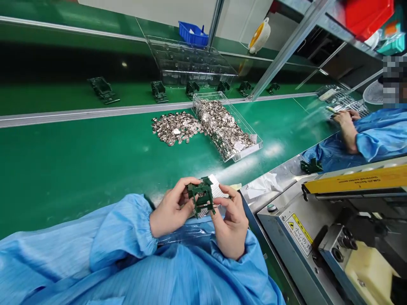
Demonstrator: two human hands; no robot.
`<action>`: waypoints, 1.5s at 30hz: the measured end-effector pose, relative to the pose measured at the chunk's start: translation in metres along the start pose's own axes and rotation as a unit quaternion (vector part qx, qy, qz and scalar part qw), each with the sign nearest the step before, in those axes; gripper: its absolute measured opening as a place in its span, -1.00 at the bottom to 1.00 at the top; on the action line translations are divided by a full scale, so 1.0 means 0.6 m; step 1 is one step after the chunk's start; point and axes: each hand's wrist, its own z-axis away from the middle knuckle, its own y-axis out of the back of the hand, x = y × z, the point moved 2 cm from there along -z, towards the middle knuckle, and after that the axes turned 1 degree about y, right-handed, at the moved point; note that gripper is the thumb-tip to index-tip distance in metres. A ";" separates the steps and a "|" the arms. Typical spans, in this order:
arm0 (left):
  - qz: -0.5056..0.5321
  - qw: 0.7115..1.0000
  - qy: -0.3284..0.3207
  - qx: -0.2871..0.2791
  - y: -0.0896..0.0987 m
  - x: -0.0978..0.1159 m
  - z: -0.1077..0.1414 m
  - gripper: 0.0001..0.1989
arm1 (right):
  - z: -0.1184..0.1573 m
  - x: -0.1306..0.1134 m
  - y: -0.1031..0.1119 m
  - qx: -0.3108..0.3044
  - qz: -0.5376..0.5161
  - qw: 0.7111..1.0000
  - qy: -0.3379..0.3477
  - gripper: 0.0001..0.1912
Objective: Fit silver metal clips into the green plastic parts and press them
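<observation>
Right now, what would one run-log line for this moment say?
left hand: holding dark green part | right hand: at its edge | ahead: small metal pieces, heaped beside and inside clear tray

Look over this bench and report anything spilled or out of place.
A loose heap of small silvery metal pieces lies on the flat green bench top, outside the clear rectangular plastic tray that holds similar pieces. It looks like a spill, though it may have been tipped out deliberately.
</observation>
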 end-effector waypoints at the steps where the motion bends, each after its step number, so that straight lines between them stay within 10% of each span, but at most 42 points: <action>1: -0.013 1.000 -0.002 -0.001 0.001 0.001 -0.001 -0.68 | -0.002 -0.001 -0.007 0.003 0.001 1.000 0.002 -0.90; 11: -0.070 0.996 -0.044 -0.014 0.001 0.009 0.001 -0.70 | -0.010 -0.013 -0.026 -0.002 0.063 0.998 -0.009 -0.87; 19: -0.077 0.995 -0.054 -0.012 0.002 0.016 0.003 -0.71 | -0.008 0.008 -0.031 -0.014 -0.203 0.968 -0.148 -0.78; 22: -0.072 0.997 -0.019 -0.021 0.003 0.020 0.004 -0.68 | -0.006 0.000 -0.007 -0.051 -0.207 0.972 -0.098 -0.79; 24: -0.070 0.997 -0.003 -0.040 0.001 0.034 0.002 -0.67 | -0.003 -0.007 0.018 -0.108 -0.153 0.982 -0.034 -0.43; 28: -0.078 0.980 -0.047 -0.176 -0.026 0.095 -0.022 -0.65 | 0.015 -0.017 0.089 -0.107 -0.090 0.989 0.052 -0.28; 33: -0.074 0.883 -0.091 -0.455 -0.133 0.164 -0.101 -0.36 | 0.085 -0.026 0.235 0.083 -0.044 0.994 0.061 -0.42; 39: -0.113 0.848 -0.293 -0.427 -0.400 0.199 -0.170 -0.45 | 0.256 -0.018 0.447 0.535 0.113 0.838 0.002 -0.43; 42: -0.159 0.823 -0.300 -0.456 -0.520 0.214 -0.156 -0.22 | 0.318 -0.006 0.512 0.637 0.110 0.761 -0.052 -0.46; 45: -0.175 0.808 -0.265 -0.496 -0.587 0.229 -0.143 -0.16 | 0.329 -0.002 0.545 0.640 0.098 0.756 -0.095 -0.41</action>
